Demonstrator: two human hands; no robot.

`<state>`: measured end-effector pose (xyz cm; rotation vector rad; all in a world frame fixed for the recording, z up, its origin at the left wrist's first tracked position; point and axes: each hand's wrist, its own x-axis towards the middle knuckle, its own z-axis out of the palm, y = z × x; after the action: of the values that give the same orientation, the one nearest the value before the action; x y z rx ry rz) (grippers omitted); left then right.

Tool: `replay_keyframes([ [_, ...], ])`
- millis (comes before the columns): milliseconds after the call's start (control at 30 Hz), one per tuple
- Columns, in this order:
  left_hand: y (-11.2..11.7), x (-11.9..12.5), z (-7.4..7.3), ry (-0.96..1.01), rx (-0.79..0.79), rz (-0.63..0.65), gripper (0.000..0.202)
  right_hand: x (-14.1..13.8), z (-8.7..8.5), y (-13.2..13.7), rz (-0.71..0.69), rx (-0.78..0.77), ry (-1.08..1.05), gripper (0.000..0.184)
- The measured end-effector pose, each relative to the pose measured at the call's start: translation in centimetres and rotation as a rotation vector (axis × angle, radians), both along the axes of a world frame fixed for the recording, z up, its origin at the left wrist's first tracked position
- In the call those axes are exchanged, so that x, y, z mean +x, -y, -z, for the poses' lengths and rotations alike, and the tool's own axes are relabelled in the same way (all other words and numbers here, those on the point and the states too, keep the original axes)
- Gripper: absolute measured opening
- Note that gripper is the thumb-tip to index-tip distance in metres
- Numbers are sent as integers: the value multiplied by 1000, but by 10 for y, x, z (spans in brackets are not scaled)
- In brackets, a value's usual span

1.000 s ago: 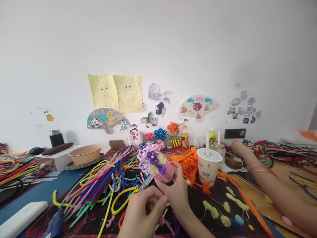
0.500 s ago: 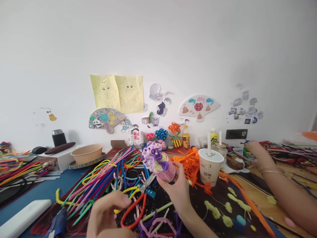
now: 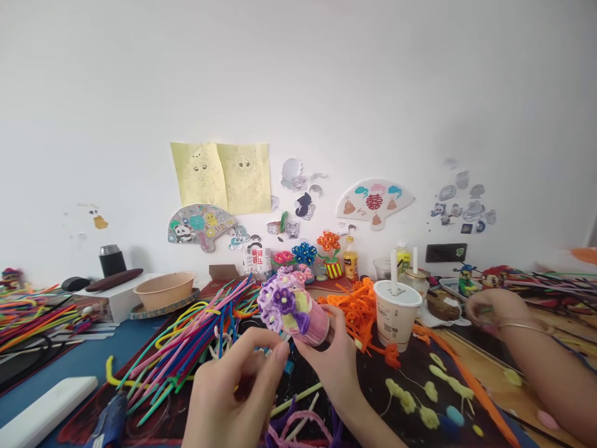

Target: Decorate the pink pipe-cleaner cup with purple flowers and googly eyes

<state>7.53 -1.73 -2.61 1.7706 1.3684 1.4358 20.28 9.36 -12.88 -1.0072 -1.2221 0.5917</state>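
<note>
My right hand [image 3: 333, 354] is wrapped round a small pink flower pot [image 3: 313, 323] made of fuzzy pipe cleaners, tilted to the left. Lilac and dark purple pipe-cleaner flowers [image 3: 280, 305] with pale yellow-green leaves fill its top. Just below the blooms is my left hand [image 3: 237, 386], thumb and forefinger pinched together. Whatever lies between those fingertips, if anything, is too small to make out. The left hand covers the scissors. Under the hands, purple, pink and pale green pipe cleaners [image 3: 303, 417] lie loose on the dark mat [image 3: 368, 410].
Bundled coloured pipe cleaners [image 3: 186, 336] lie left, beside a glue gun [image 3: 109, 417] and a white bar [image 3: 51, 410]. Orange pipe-cleaner pieces [image 3: 359, 308] and a lidded paper cup [image 3: 396, 317] stand right. A co-worker's arm [image 3: 527, 354] reaches in at far right. Finished potted flowers [image 3: 329, 249] line the wall.
My left hand has risen and moved right to the flowers, closing into a pinch and covering the scissors. The pot shifted slightly left. The co-worker's hand came down nearer.
</note>
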Motion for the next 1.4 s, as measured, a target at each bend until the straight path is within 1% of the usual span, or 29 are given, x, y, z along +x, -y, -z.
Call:
replay_keyframes([
  [33, -6, -1, 0, -116, 75, -64, 29, -1, 0, 1, 8, 11, 16, 58],
  [100, -14, -2, -3, -282, 199, -214, 25, -2, -1, 3, 13, 30, 36, 58],
  [133, -17, -2, -4, -350, 239, -289, 23, -2, -2, 4, 12, 38, 41, 58],
  [200, -19, -1, -9, -495, 260, -399, 20, -2, -3, 5, 8, 52, 51, 57],
  [267, -19, 1, -13, -655, 202, -455, 18, -2, -4, 7, 25, 67, 68, 55],
  [333, -20, 2, -16, -792, 70, -499, 20, -2, -5, 8, 57, 84, 86, 53],
  [400, -21, 2, -17, -880, -27, -535, 23, -2, -6, 9, 87, 102, 98, 51],
  [433, -22, 1, -17, -905, -40, -545, 25, -2, -6, 9, 96, 108, 104, 50],
  [567, -22, 1, -19, -976, -7, -568, 30, -2, -6, 9, 96, 96, 117, 51],
  [667, -20, 5, -24, -1022, -59, -604, 28, -2, -6, 10, 78, 80, 110, 53],
  [833, -17, 11, -32, -1060, -124, -587, 25, -2, -7, 11, 86, 68, 115, 53],
  [1100, -22, 11, -38, -1077, -104, -561, 28, -2, -7, 11, 96, 85, 127, 52],
  [1200, -24, 10, -38, -1055, -123, -558, 27, -2, -8, 11, 97, 82, 140, 53],
  [1300, -25, 8, -36, -995, -106, -519, 26, -2, -8, 11, 95, 59, 148, 53],
  [1400, -27, 3, -33, -907, -25, -513, 23, -1, -8, 10, 99, 57, 142, 53],
])
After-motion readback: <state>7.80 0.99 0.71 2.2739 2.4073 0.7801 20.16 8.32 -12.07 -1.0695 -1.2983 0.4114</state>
